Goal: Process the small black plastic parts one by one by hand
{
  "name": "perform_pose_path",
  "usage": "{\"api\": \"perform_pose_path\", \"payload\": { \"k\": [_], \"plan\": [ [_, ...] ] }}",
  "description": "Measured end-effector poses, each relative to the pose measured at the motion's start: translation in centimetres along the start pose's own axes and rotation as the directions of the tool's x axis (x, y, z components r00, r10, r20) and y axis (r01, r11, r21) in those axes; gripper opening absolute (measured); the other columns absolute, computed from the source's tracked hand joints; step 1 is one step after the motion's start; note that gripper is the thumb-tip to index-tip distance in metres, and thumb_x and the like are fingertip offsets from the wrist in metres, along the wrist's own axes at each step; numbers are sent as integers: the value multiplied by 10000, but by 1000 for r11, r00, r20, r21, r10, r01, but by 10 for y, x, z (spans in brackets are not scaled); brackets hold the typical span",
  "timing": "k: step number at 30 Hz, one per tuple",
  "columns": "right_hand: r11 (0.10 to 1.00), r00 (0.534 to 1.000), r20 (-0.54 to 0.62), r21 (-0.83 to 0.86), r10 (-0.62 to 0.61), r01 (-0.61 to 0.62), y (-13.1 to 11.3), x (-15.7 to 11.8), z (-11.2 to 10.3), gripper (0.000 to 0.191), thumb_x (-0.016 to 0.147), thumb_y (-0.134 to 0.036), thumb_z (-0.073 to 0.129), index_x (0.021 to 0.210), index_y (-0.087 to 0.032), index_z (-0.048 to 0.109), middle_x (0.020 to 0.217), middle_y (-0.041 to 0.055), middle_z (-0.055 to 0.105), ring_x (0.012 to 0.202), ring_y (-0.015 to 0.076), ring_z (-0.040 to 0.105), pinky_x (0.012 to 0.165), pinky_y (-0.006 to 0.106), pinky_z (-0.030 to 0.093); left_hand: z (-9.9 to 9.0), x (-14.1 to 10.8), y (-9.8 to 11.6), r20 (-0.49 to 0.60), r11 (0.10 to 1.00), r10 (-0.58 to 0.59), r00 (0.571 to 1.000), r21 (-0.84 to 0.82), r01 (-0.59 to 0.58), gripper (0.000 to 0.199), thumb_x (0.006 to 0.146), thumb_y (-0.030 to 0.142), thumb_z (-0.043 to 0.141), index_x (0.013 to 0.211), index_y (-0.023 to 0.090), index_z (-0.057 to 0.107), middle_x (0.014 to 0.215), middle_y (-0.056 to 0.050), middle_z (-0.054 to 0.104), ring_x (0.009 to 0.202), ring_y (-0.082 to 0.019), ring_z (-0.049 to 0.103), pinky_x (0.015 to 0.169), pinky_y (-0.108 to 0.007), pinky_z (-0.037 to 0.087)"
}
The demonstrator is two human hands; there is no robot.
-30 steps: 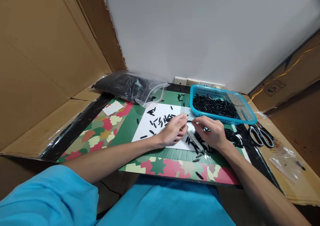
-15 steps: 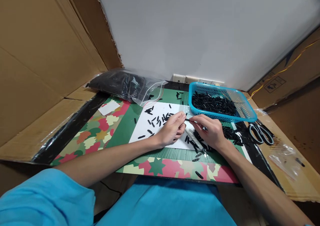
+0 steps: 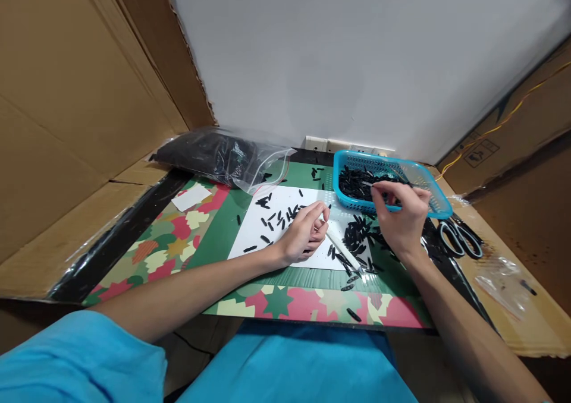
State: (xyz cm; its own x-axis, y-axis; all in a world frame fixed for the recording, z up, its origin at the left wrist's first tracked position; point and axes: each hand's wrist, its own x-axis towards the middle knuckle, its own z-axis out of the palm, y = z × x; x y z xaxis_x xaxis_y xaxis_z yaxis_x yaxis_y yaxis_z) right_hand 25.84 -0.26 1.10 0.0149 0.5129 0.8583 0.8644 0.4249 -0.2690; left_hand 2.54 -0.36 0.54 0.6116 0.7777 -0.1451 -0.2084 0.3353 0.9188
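Observation:
Above the blue basket, my right hand is closed in a pinch, its thumb and index fingertips at the near edge of a heap of small black elongated pieces. A tiny pale glint shows at those fingertips; I cannot make out what it is. My left hand rests over the white sheet, fingers curled and thumb against the index finger. What lies inside them is hidden. A white pen-like stick reaches out from beside the left hand; whether it is gripped cannot be told.
Loose black pieces are heaped right of the stick, others scattered over the sheet. A clear zip bag of dark material lies at the back left. Scissors and a small plastic bag lie right. Cardboard walls flank the table.
My right hand has moved right and away from me, from beside my left fingertips to over the basket. The black piece between the hands no longer shows there. My left hand stays in place.

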Motion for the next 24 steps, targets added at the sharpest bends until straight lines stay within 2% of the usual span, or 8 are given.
{"api": "perform_pose_path", "payload": {
  "k": [2,4,7,11,13,16,19,24],
  "plan": [
    [997,998,-3,-50,56,-56,6,2,-1,102,1035,-278,678,1053,-220,759,846,32,799,688,210,658,862,430,407,-1,0,0,9,1000,-14,1000,-22,14,388,1027,659,514,963,285,433,552,140,302,379,-61,117,279,-103,164],
    [1000,999,34,-11,22,-22,4,0,-1,104,1045,-255,660,1093,-221,746,872,35,796,737,218,679,843,423,404,-1,1,0,7,999,-22,1000,-40,22,396,1023,672,508,968,286,440,549,141,303,377,-60,108,276,-106,175],
    [968,972,107,164,-207,188,-14,-9,2,77,1043,-176,659,1044,-231,713,886,33,793,772,198,691,784,393,416,-2,2,1,-21,998,-22,1000,-67,20,412,1024,687,489,961,282,451,543,138,296,375,-62,108,277,-114,195],
    [793,786,209,359,-582,492,-43,-24,9,123,1049,-116,625,1108,-200,694,898,48,776,737,179,617,681,354,387,-4,5,3,-48,997,-39,998,-73,36,434,1028,701,455,965,273,469,547,131,308,376,-67,128,291,-123,216],
    [717,692,233,396,-683,574,-51,-28,11,145,1063,-107,609,1169,-156,696,953,73,776,777,181,623,695,347,413,-5,6,2,-44,998,-35,998,-51,32,449,1033,703,428,972,262,483,546,124,326,378,-68,149,310,-123,212],
    [641,597,243,385,-764,664,-56,-29,12,164,1079,-100,578,1160,-111,720,980,94,771,854,190,653,738,339,478,-8,9,-2,-36,1000,-20,999,-19,20,468,1043,691,402,966,240,501,535,110,357,384,-63,177,355,-118,167],
    [600,558,221,289,-800,746,-60,-28,11,206,1080,-107,556,1105,-141,758,950,74,767,855,193,663,757,345,521,-10,12,-7,-27,1000,1,1000,11,-1,477,1045,681,409,967,224,519,535,95,391,398,-62,207,388,-129,162],
    [574,541,204,176,-816,800,-67,-29,8,171,1017,-83,627,981,-117,791,941,84,773,824,202,661,720,356,508,-10,12,-9,-6,1000,23,1000,20,-23,477,1051,672,410,972,216,527,546,88,402,417,-61,230,411,-128,189]
  ]
}}
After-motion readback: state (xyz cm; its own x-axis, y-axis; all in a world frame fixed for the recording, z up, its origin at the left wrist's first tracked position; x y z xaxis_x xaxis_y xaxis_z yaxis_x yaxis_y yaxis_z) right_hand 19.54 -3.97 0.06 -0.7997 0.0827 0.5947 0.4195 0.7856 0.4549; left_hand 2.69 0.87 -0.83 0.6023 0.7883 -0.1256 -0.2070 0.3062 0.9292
